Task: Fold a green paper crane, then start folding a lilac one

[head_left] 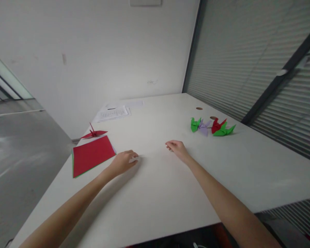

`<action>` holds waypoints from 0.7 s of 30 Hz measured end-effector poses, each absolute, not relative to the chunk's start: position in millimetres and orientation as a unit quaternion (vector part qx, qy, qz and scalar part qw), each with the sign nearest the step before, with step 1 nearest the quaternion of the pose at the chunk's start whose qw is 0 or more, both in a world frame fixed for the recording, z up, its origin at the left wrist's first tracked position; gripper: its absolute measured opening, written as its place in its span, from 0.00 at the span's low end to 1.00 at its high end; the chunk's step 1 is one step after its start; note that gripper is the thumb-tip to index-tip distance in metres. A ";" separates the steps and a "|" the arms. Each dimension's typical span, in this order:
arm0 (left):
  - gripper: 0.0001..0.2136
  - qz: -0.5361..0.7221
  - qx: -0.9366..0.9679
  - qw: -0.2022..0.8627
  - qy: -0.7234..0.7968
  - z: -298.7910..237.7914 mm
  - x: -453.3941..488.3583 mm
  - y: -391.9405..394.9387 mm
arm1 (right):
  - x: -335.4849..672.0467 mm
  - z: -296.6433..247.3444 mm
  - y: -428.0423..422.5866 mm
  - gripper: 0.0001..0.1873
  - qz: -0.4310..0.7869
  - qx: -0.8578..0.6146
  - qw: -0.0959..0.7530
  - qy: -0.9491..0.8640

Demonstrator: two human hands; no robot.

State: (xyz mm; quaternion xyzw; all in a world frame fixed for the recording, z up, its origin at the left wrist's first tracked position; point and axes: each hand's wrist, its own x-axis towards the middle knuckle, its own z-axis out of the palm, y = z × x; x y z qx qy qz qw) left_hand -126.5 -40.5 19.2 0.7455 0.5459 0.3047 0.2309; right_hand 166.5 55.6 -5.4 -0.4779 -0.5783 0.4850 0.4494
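Left hand: ours point(124, 161), left of centre, has its thumb parted from loosely bent fingers; we see nothing in it, and it rests just beside the paper stack.
Right hand: ours point(177, 148), right of centre, has its fingers curled in towards the thumb; we see nothing held, but cannot tell whether something small is hidden.
Paper stack: a red sheet point(93, 155) lies flat on top at middle left, with a green edge point(72, 166) showing below.
Folded birds: a red bird point(93, 133) stands behind the stack; right of centre we see a green bird point(195, 125), a purple bird point(203, 128), another red bird point(217, 126) and another green bird point(224, 130).
Progress: we judge these five finished; the visible sheets lie unfolded, and no half-folded piece shows between our hands.
Table edges: the white table point(155, 203) ends along the bottom, the far left and beside the blinds point(222, 62) at right.
Room: we have the widest stretch between our forearms; the stack limits leftward movement, the bird group rightward.
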 end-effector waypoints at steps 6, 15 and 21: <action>0.16 0.134 0.738 0.017 0.661 20.0 -234.7 -66.2 | 169.1 -12.1 52.4 0.17 0.490 -0.437 0.443 -0.610; 0.17 0.038 0.732 -0.048 0.678 14.7 -270.0 -77.7 | 167.7 -13.2 47.6 0.16 0.476 -0.431 0.435 -0.631; 0.19 0.031 0.746 -0.059 0.662 6.6 -272.6 -76.2 | 170.3 -17.1 47.5 0.15 0.466 -0.427 0.426 -0.647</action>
